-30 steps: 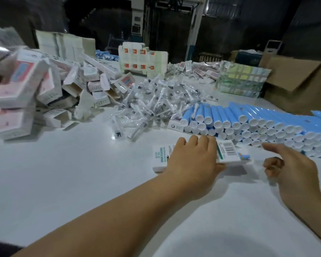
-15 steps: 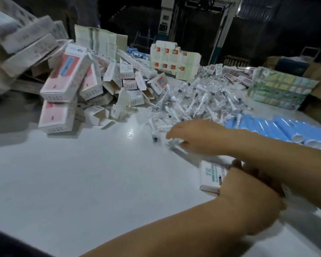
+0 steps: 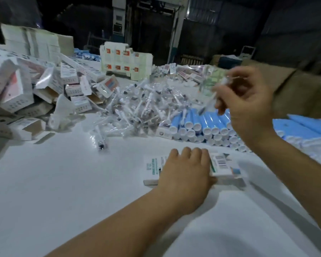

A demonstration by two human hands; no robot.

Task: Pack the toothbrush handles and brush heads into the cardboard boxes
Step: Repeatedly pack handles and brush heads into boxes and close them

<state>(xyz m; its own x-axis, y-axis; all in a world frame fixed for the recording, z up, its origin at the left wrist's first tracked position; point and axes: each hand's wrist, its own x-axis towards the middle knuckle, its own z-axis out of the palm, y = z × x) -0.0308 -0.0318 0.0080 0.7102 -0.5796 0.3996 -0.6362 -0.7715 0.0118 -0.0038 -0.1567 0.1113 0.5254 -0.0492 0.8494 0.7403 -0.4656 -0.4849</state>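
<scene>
Your left hand [image 3: 186,171] is lying across a small white box [image 3: 219,167] on the white table [image 3: 63,191], fingers curled over its far edge and gripping it flat against the surface. The box's barcode end is sticking out to the right of your hand, the green-printed end to the left.

Your right hand [image 3: 248,106] is hovering above the blue handles [image 3: 198,123], pinching a wrapped brush head [image 3: 211,101] between thumb and fingertips; it is blurred, so you cannot read its detail. The other fingers are curling loosely.

The handles are lying stacked in rows just beyond the box, white caps facing you. To their left, a heap of bagged brush heads [image 3: 143,106] is spreading across the table, with one stray packet [image 3: 100,141] lying apart, nearer you. Farther left, a jumble of red-and-white boxes [image 3: 17,89] is piling up, some open. Behind the heap, a stack of flat cartons [image 3: 124,60] is standing upright. A brown cardboard box [image 3: 302,93] is sitting at the far right.
</scene>
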